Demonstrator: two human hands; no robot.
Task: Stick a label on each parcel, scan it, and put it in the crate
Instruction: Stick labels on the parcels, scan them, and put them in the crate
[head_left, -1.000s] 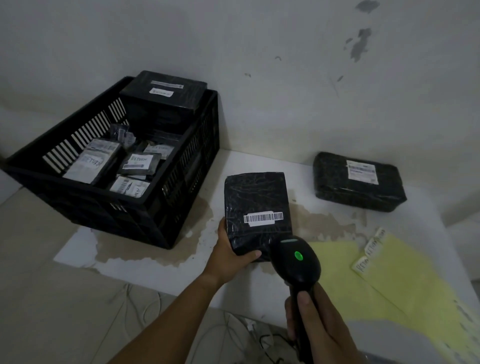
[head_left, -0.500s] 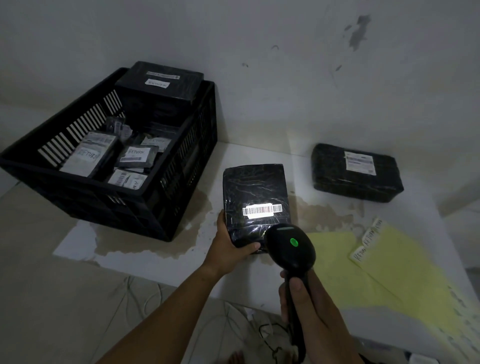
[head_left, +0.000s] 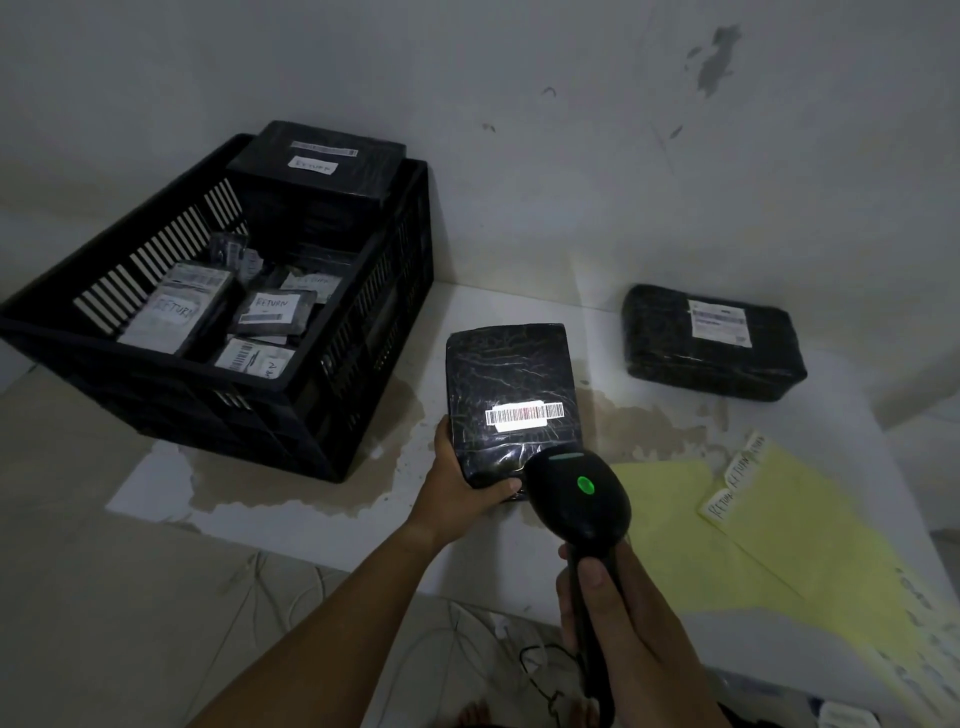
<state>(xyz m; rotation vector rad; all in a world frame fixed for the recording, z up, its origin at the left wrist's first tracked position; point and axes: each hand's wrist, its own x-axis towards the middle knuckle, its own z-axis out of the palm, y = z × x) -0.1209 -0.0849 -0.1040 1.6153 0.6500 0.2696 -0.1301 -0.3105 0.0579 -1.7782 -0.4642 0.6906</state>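
**Parcel under the scanner; crate lies to the left of the holding hand**

Location of item: The black-wrapped parcel (head_left: 511, 384) sits over the middle of the desk (head_left: 498, 304), between the crate (head_left: 384, 322) at the desk's left end and a second wrapped parcel (head_left: 714, 340) near the back right corner. Its long axis runs from the near edge toward the wall. A barcode label (head_left: 524, 414) is stuck across the near half, face up. Whether the far end rests on the desk cannot be determined.

Left hand (head_left: 457, 488): grips the parcel's near left corner, thumb over the near edge and fingers underneath.

Right hand (head_left: 618, 623): wrapped round the handle of the scanner (head_left: 579, 493), thumb on the front of the grip. The scanner head is just near of the parcel, aimed along its long axis at the label. A green lamp is lit on the head, and a reddish tint crosses the barcode.

Governing relation: The crate lies left of and beyond the parcel, on the left hand's side. The left hand is the nearer one and already has the parcel. The right hand is occupied.

Assessment: The label step appears done and the scan is in hand. The transfer would be a leftward lift over the crate's right wall. A one-corner grip on glossy wrap risks slippage.
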